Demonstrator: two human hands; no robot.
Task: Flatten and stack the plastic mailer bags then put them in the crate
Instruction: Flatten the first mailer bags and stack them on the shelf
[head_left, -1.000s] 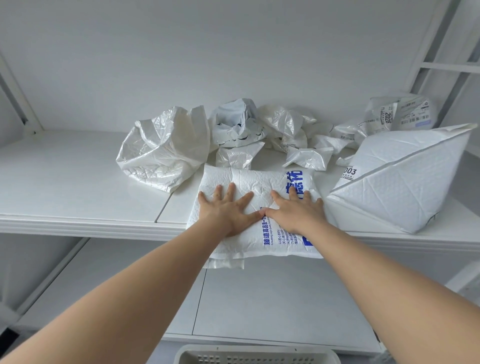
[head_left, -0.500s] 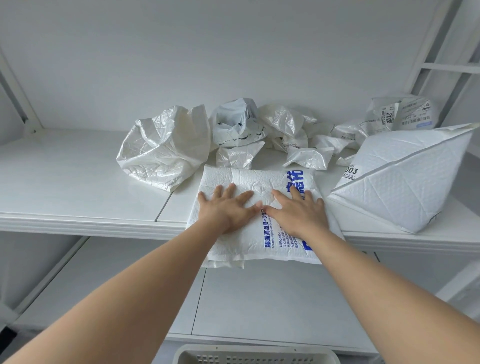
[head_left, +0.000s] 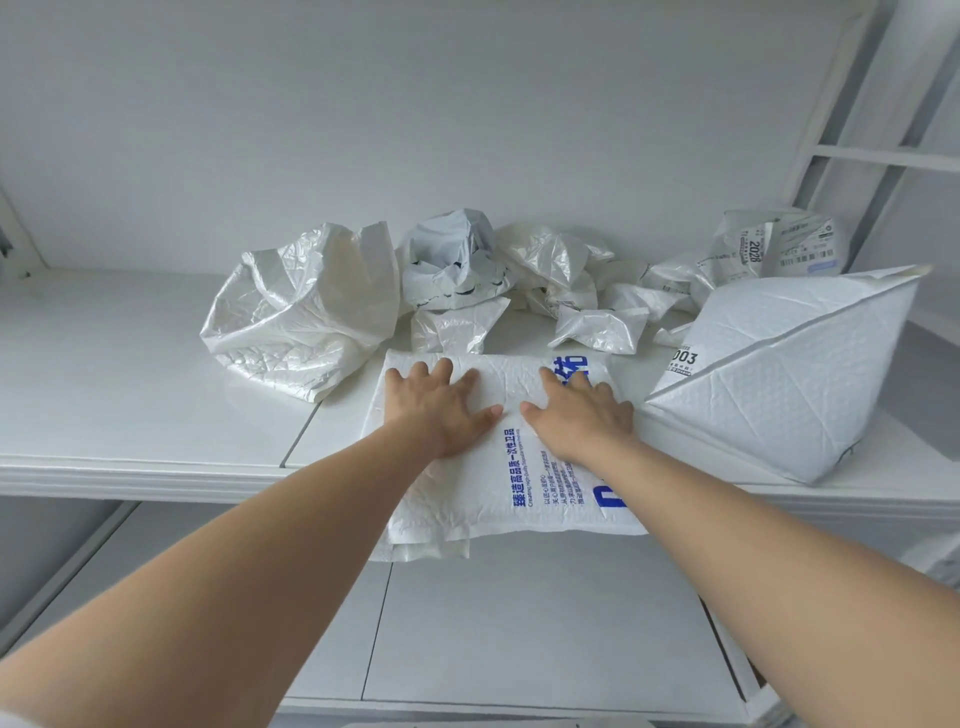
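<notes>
I am pressing my left hand (head_left: 441, 410) and my right hand (head_left: 576, 421) palm down on a padded mailer (head_left: 498, 483) with blue print. Both hands are lying wide and flat, fingers straight and spread, gripping nothing. The thumbs are pointing toward each other and nearly meeting over the middle of the mailer. The mailer is lying at the near edge of the upper shelf (head_left: 130, 389), with its near end hanging out past that edge. A thinner bag (head_left: 426, 548) is peeking out from beneath it at the near left corner.

Beyond my hands, crumpled bags are sitting along the far side of the shelf. A large crumpled bag (head_left: 306, 317) is lying to the left. In the middle, a grey-white bag (head_left: 452, 265) is sitting behind a small crumpled bag (head_left: 452, 330), and a scrunched bag (head_left: 597, 327) is lying further right. At the far right a labelled bag (head_left: 779, 249) with barcodes is standing up.

Just right of my right hand a puffed-up mailer (head_left: 789, 384) is standing on the shelf. I cannot tell whether it is touching the printed one. A lower shelf (head_left: 519, 623) is showing beneath my forearms.
</notes>
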